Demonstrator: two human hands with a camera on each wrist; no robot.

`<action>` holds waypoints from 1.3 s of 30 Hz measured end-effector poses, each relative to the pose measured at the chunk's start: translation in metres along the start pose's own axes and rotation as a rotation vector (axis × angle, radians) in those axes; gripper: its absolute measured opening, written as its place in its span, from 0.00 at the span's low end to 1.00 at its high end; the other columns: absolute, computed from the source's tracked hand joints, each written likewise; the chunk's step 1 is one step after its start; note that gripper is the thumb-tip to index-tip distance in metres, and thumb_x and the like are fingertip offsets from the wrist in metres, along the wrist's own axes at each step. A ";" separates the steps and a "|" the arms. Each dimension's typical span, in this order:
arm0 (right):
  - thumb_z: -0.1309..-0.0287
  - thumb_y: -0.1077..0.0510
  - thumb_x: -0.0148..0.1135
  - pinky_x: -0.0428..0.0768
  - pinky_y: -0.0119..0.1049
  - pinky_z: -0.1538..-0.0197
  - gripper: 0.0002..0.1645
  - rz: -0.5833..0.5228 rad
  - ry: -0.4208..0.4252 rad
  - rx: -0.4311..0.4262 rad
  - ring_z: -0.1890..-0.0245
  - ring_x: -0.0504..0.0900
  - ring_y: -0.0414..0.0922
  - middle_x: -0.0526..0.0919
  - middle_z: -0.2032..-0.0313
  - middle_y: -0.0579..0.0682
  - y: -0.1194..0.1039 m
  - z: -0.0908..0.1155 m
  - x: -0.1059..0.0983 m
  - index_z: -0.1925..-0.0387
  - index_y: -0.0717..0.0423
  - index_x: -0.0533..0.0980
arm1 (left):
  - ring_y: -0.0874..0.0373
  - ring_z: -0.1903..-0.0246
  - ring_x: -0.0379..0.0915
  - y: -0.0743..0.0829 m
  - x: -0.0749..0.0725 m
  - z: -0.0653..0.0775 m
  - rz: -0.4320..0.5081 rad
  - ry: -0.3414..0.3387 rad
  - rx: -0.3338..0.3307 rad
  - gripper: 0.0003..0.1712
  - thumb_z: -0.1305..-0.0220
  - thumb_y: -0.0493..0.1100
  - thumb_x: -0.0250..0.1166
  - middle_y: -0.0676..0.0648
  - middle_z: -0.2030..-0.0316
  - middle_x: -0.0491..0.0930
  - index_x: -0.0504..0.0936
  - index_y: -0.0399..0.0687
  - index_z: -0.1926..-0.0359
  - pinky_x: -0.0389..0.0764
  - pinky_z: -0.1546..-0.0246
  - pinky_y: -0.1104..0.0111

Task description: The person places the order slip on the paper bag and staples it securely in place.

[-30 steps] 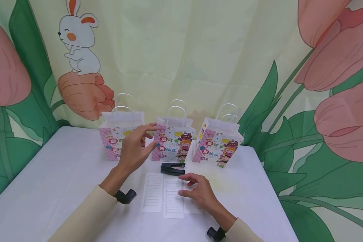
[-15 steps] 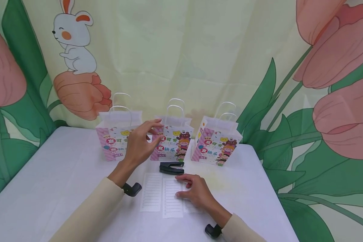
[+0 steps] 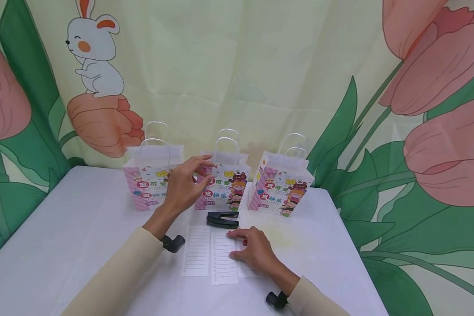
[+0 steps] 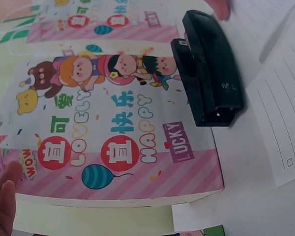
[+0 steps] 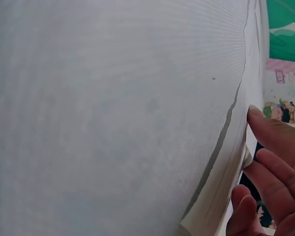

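My left hand [image 3: 185,182] is raised in front of the gap between the left and middle gift bags, thumb and fingers apart, holding nothing. In the left wrist view its fingertips [image 4: 10,174] are beside the top of the middle gift bag [image 4: 88,118]; whether they touch it I cannot tell. A black stapler [image 3: 223,219] lies before that bag. My right hand [image 3: 256,250] is over the middle lined paper slip [image 3: 224,272] and covers much of the right slip [image 3: 249,271]. Its thumb and forefinger are spread, with fingertips [image 5: 255,112] at the paper.
A left gift bag [image 3: 146,188] and a right gift bag [image 3: 280,191] stand upright with white handles up. Another lined slip [image 3: 196,254] lies to the left. A white cloth covers the table [image 3: 83,245], and a printed curtain [image 3: 189,66] hangs behind.
My left hand has shifted right, from the left bag towards the middle one. The right hand stays over the slips, nearly still. The head view has turned slightly.
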State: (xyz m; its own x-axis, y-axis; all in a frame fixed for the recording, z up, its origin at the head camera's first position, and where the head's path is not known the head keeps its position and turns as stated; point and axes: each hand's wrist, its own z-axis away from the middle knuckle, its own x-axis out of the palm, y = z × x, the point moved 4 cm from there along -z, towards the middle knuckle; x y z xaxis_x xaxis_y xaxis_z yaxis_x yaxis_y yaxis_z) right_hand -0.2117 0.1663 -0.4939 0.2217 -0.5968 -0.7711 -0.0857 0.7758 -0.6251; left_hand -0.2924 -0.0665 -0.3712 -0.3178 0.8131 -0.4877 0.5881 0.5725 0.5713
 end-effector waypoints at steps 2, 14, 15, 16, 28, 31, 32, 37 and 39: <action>0.54 0.55 0.87 0.67 0.33 0.61 0.31 0.004 0.002 -0.002 0.61 0.72 0.43 0.82 0.60 0.38 -0.001 0.001 0.001 0.46 0.35 0.89 | 0.52 0.62 0.88 -0.001 0.001 0.000 0.003 -0.008 -0.004 0.19 0.37 0.40 0.78 0.48 0.36 0.85 0.89 0.49 0.44 0.87 0.67 0.61; 0.49 0.61 0.84 0.78 0.32 0.51 0.32 -0.094 0.020 -0.064 0.53 0.82 0.39 0.92 0.54 0.36 -0.001 -0.003 0.002 0.42 0.39 0.85 | 0.53 0.63 0.88 -0.004 0.005 -0.001 0.020 -0.015 -0.003 0.19 0.37 0.39 0.78 0.48 0.35 0.84 0.89 0.48 0.45 0.89 0.63 0.57; 0.48 0.62 0.83 0.79 0.31 0.52 0.31 -0.112 0.021 -0.063 0.54 0.82 0.39 0.92 0.55 0.36 -0.001 -0.003 0.002 0.42 0.39 0.85 | 0.53 0.63 0.88 -0.004 0.005 -0.001 0.020 -0.016 -0.003 0.19 0.37 0.39 0.78 0.48 0.35 0.84 0.89 0.49 0.45 0.89 0.62 0.57; 0.47 0.62 0.82 0.80 0.30 0.54 0.30 -0.131 0.023 -0.065 0.55 0.83 0.39 0.92 0.56 0.36 -0.001 -0.003 0.002 0.42 0.40 0.85 | 0.53 0.62 0.88 -0.004 0.005 -0.001 0.020 -0.018 -0.005 0.19 0.37 0.39 0.78 0.48 0.35 0.84 0.89 0.49 0.45 0.89 0.62 0.57; 0.47 0.65 0.81 0.86 0.26 0.62 0.24 -0.315 0.071 -0.022 0.70 0.83 0.41 0.84 0.42 0.50 -0.001 -0.001 0.001 0.50 0.43 0.87 | 0.52 0.63 0.88 -0.004 0.006 0.000 0.017 -0.013 0.000 0.18 0.38 0.39 0.78 0.49 0.33 0.83 0.89 0.48 0.47 0.89 0.62 0.57; 0.47 0.65 0.81 0.86 0.25 0.61 0.19 -0.326 0.088 -0.022 0.69 0.84 0.41 0.81 0.43 0.51 -0.002 0.001 0.001 0.55 0.45 0.87 | 0.53 0.63 0.88 -0.004 0.007 0.000 0.013 -0.010 0.002 0.18 0.37 0.39 0.78 0.48 0.34 0.84 0.90 0.47 0.47 0.89 0.63 0.58; 0.47 0.65 0.81 0.85 0.25 0.61 0.18 -0.328 0.088 -0.026 0.69 0.84 0.42 0.82 0.46 0.51 -0.002 0.001 0.001 0.57 0.46 0.87 | 0.53 0.63 0.88 -0.004 0.008 0.000 0.013 -0.011 0.002 0.17 0.37 0.39 0.78 0.47 0.35 0.84 0.90 0.47 0.47 0.89 0.63 0.58; 0.45 0.66 0.80 0.83 0.24 0.63 0.14 -0.354 0.072 -0.050 0.69 0.83 0.43 0.86 0.61 0.48 -0.005 0.004 -0.002 0.60 0.48 0.87 | 0.53 0.63 0.88 -0.003 0.007 -0.003 0.036 -0.017 -0.021 0.16 0.35 0.40 0.76 0.46 0.38 0.86 0.90 0.47 0.47 0.90 0.62 0.60; 0.44 0.66 0.79 0.83 0.24 0.62 0.14 -0.370 0.073 -0.064 0.68 0.83 0.43 0.88 0.62 0.47 -0.007 0.005 -0.005 0.60 0.47 0.88 | 0.54 0.64 0.88 -0.003 0.007 -0.005 0.055 -0.019 -0.038 0.15 0.34 0.40 0.75 0.46 0.41 0.87 0.90 0.48 0.47 0.90 0.61 0.60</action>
State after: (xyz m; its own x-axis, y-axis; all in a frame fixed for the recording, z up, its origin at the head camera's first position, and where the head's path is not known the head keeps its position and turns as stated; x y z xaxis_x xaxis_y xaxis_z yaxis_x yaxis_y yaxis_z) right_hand -0.2076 0.1650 -0.4852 0.1791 -0.8492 -0.4968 -0.0740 0.4919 -0.8675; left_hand -0.3001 -0.0623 -0.3725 -0.2711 0.8416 -0.4671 0.5754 0.5307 0.6223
